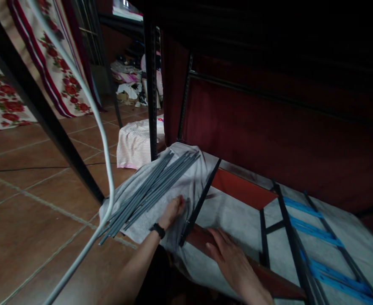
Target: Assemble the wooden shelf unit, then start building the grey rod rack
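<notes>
We are spreading the grey fabric sheet (161, 220) over the black frame (202, 199), left hand (173, 210) pressing it flat beside the grey rods (151, 188), right hand (229, 254) open on it, and it needs tugging smooth next.

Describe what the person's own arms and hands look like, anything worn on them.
Both forearms are bare, with no sleeves in view. The left hand has a black band, like a watch or fitness tracker, around its wrist. The right hand shows no gloves, rings or wristwear that can be made out in the dim light. No markings are visible on either arm.
</notes>
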Available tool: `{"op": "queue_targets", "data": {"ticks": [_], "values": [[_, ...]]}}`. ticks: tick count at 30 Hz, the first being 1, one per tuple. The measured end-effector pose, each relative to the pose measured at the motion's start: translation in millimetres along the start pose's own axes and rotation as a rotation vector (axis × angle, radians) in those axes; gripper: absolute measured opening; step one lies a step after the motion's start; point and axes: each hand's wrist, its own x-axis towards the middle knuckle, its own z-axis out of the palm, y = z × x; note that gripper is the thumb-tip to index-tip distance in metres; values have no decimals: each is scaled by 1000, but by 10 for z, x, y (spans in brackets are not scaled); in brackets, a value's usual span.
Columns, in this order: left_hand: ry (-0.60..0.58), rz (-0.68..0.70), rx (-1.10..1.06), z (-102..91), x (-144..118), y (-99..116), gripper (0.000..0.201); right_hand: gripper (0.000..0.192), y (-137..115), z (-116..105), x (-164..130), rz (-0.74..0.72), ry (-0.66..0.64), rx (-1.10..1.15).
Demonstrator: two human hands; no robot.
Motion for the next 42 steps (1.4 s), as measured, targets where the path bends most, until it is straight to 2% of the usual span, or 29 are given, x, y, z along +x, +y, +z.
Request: {"op": "queue_targets", "data": {"ticks": [3,6,9,11,13,17,21,26,28,31,34,38,42], "values": [[67,-39,-116,-100,248,43,6,39,96,-270,48,14,-75,118],[97,-63,-328,-125,540,235,19,35,291,-480,158,9,-70,157],[34,-77,-644,-51,775,472,32,32,571,-586,350,-15,-4,139],[-31,-83,-700,45,890,572,29,31,777,-627,531,-29,29,144],[-62,-98,-652,164,990,601,24,31,975,-660,754,-33,76,148],[2,-92,-471,383,1184,540,18,32,1293,-688,1284,-31,240,74],[16,-81,-382,447,1308,460,25,37,1476,-594,1812,-33,309,-35],[21,-8,30,365,1249,280,27,48,1533,-357,2287,4,300,-216],[5,-19,118,375,1211,232,27,55,1514,-299,2416,-18,288,-268],[-14,-13,223,456,1188,246,28,62,1467,-294,2577,-70,219,-331],[-7,9,302,537,1190,323,26,62,1425,-356,2719,-93,135,-370],[26,35,335,567,1222,407,27,51,1416,-446,2858,-117,58,-327],[-2,86,132,632,1319,460,26,42,1440,-501,2902,-145,55,-263]]}}
